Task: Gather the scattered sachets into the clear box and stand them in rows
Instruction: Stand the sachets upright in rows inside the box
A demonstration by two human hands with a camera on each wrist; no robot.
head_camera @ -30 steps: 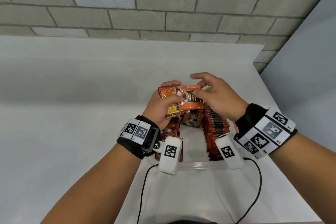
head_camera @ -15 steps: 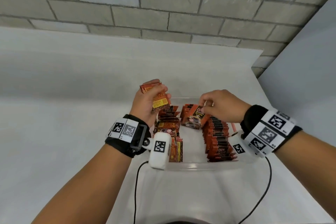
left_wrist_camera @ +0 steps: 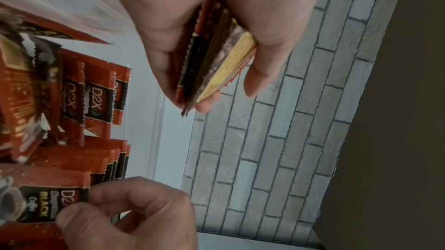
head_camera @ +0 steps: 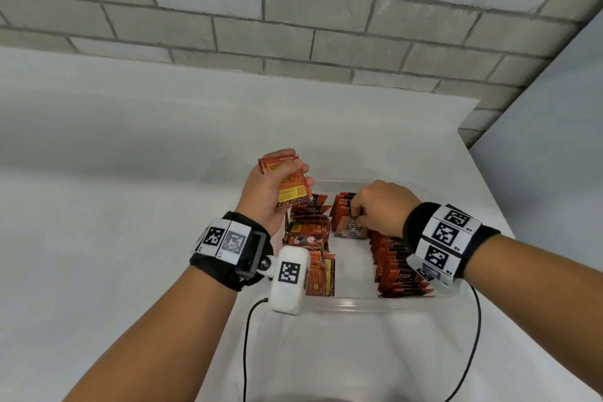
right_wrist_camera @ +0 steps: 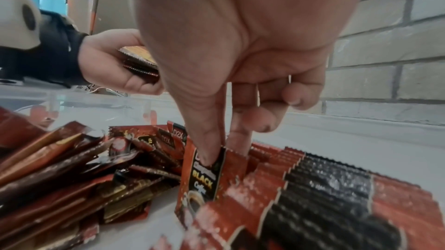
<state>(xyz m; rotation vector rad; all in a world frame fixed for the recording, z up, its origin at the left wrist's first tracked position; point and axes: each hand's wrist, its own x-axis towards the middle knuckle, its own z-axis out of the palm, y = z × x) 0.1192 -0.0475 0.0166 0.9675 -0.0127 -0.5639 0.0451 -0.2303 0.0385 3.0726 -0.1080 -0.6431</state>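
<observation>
— Now, where was the clear box logged?

— It was noted on the white tabletop, toward the right edge, short of the brick wall. Two rows of sachets were recorded inside it.

— And how were the rows described?

— The right-hand row was seen standing upright, packed tight along the box's right wall. The left-hand row was looser, with several sachets tilted and overlapping. A bare strip of the box floor was left between the two rows.

— What was entered for the left hand?

— It was held above the box's far left corner, fingers curled round a small stack of sachets. In the left wrist view the stack was seen edge-on, clamped between thumb and fingers.

— And the right hand?

— It was lowered into the box at the far end of the right-hand row. A single sachet, marked "BLACK Coffee", was pinched upright between thumb and forefinger, its lower edge down among the standing packets. The remaining fingers were curled loosely.

— Anything else recorded?

— Marker bands were noted on both wrists, with a cable trailing over the tabletop's near edge.
</observation>
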